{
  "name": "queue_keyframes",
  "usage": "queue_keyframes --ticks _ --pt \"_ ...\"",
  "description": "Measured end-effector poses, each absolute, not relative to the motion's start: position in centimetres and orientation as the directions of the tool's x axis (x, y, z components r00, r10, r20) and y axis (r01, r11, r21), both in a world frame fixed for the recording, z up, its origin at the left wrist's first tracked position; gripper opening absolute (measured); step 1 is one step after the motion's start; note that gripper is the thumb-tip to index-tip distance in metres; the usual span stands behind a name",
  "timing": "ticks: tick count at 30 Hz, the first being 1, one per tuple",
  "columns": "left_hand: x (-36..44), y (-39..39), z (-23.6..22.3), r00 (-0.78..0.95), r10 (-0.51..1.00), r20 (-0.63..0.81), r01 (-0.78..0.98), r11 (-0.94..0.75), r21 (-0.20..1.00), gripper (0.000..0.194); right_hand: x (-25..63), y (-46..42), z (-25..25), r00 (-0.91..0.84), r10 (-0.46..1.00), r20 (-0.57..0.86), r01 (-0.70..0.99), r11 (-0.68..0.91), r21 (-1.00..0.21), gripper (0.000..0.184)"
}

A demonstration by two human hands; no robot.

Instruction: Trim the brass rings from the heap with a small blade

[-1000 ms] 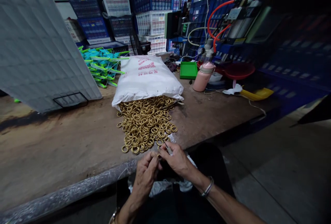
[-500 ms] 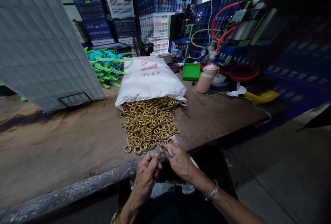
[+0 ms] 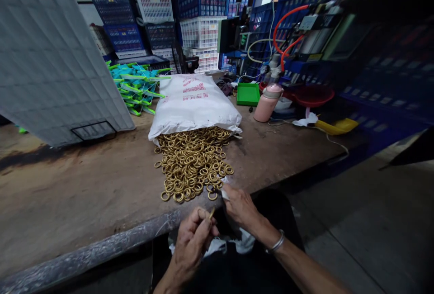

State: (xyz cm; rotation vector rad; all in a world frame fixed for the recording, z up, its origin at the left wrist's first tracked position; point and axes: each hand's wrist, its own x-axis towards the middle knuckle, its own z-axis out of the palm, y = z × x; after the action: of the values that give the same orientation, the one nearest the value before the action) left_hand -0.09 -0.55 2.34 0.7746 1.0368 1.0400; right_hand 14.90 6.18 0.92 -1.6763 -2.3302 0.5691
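A loose heap of gold-coloured rings (image 3: 193, 163) spills from the mouth of a white sack (image 3: 196, 104) onto the table. Just below the heap, past the table's front edge, my left hand (image 3: 195, 235) pinches one gold-coloured ring (image 3: 212, 214) between thumb and fingers, seen nearly edge-on. My right hand (image 3: 242, 208) is closed around a small pale object (image 3: 224, 193) with a dark part at its tip; its kind is hard to make out. That tip is close to the nearest rings of the heap. A metal bracelet circles my right wrist.
A grey-white ribbed panel (image 3: 68, 59) stands on the left. Behind it lie green and blue plastic pieces (image 3: 135, 86). To the right are a green tray (image 3: 248, 94), a pink bottle (image 3: 267, 103) and a yellow scoop (image 3: 337, 125). Stacked crates (image 3: 200, 31) rise behind.
My left hand has moved down slightly, away from the heap, with the ring in its pinch. My right hand has shifted a little up and right, apart from the left. The view has shifted slightly.
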Motion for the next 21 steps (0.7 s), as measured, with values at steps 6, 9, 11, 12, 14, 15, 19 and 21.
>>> queue_keyframes --ticks 6,9,11,12,14,15,19,21 --pt "-0.2 0.2 2.0 0.132 0.916 -0.379 -0.473 0.394 0.788 0.031 16.1 8.5 0.5 -0.162 0.987 0.022 0.885 0.155 -0.438 0.013" --pt "-0.4 0.4 1.5 0.125 0.915 -0.383 -0.485 0.393 0.781 0.030 15.7 9.0 0.2 -0.143 0.990 0.000 0.918 0.132 -0.374 0.010" --pt "-0.4 0.3 1.4 0.100 0.922 -0.375 -0.518 0.370 0.771 0.025 15.3 9.1 0.0 -0.145 0.989 -0.008 0.934 0.134 -0.331 0.011" --pt "-0.5 0.4 1.4 0.092 0.923 -0.373 -0.537 0.362 0.762 0.023 15.1 9.1 -0.1 -0.150 0.989 -0.008 0.938 0.140 -0.317 0.011" --pt "-0.5 0.4 1.6 0.096 0.921 -0.377 -0.571 0.362 0.737 0.019 14.9 9.0 -0.2 -0.172 0.985 -0.001 0.936 0.163 -0.311 0.010" --pt "-0.6 0.5 1.7 0.109 0.916 -0.385 -0.583 0.373 0.722 0.019 14.9 9.0 -0.2 -0.189 0.982 0.008 0.932 0.182 -0.314 0.011" --pt "-0.7 0.7 1.7 0.174 0.893 -0.415 -0.625 0.426 0.654 0.027 15.0 9.1 -0.2 -0.239 0.971 0.028 0.915 0.234 -0.329 0.013" --pt "-0.9 0.8 1.5 0.196 0.891 -0.410 -0.646 0.432 0.630 0.023 15.1 9.2 -0.2 -0.227 0.974 0.019 0.920 0.221 -0.324 0.013"
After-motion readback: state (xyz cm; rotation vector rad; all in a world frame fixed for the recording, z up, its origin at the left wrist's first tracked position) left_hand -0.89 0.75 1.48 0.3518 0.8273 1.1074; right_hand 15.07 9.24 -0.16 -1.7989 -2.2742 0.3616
